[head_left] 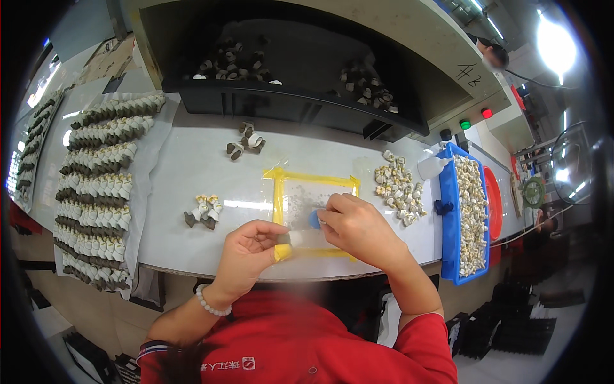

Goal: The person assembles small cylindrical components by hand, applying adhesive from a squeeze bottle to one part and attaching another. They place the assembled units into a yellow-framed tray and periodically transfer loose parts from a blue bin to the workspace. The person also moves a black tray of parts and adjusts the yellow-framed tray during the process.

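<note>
Head view, read as a clock face centred on the yellow-taped rectangle on the table: left hand is at seven o'clock, thumb and fingers brought together on a small grey piece, over the rectangle's near corner; blur hides its detail. Yellow covering wraps that thumb. Right hand is at four o'clock, fingers curled inward just beside a blue piece; I cannot tell whether it is gripped or covers a fingertip. A pale blurred patch lies between the hands.

At nine o'clock is a group of dark-and-white figures, with long rows of similar figures farther out that way. Another small cluster sits at eleven. Black tray stands at twelve, dark pieces inside. Loose white-and-gold pieces lie at two to three; beyond them are a white bottle and a blue bin filled with similar pieces.
</note>
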{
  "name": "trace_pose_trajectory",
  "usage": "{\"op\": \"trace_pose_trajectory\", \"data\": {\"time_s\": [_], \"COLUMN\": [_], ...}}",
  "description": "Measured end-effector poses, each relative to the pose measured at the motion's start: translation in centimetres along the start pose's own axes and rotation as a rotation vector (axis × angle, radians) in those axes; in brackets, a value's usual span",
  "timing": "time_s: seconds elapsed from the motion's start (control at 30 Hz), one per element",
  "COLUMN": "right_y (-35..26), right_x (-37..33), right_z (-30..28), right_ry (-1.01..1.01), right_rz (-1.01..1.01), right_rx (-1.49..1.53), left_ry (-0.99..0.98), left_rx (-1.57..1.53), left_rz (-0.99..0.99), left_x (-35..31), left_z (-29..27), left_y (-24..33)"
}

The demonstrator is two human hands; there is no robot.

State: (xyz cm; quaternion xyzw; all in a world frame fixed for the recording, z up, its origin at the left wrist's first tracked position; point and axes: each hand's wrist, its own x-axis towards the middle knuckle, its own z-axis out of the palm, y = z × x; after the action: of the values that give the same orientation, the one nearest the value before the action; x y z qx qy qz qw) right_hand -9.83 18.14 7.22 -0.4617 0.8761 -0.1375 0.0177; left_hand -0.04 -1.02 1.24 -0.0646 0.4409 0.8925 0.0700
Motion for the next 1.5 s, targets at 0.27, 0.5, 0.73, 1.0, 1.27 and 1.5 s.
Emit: {"op": "trace_pose_trajectory", "data": {"time_s": [0.27, 0.5, 0.73, 1.0, 1.27, 1.5], "right_y": [-0.2, 0.2, -0.3, -1.4, -2.0, -2.9], "right_x": [0.1, -1.0, -2.6, -2.9, -2.4, -2.2], "right_z": [0.1, 0.8, 2.2, 2.7, 2.6, 2.0], "right_ry": [0.0, 0.13, 0.242, 0.216, 0.219, 0.181], "right_rz": [0.012, 0.169, 0.332, 0.316, 0.252, 0.255], "right_rx": [-0.021, 0.206, 0.639, 0.968, 0.856, 0.692], "left_ry": [-0.007, 0.0, -0.035, -0.047, -0.085, -0.042], "left_rx": [-0.056, -0.061, -0.059, -0.039, -0.063, -0.001], "left_rz": [-0.026, 0.018, 0.0, 0.004, -0.057, -0.014], "left_x": [0.1, 0.1, 0.2, 0.2, 0.0, 0.0], "left_z": [-0.2, -0.2, -0.4, -0.3, -0.8, -0.1], "left_y": [-0.3, -0.6, -0.5, -0.5, -0.5, -0.5]}}
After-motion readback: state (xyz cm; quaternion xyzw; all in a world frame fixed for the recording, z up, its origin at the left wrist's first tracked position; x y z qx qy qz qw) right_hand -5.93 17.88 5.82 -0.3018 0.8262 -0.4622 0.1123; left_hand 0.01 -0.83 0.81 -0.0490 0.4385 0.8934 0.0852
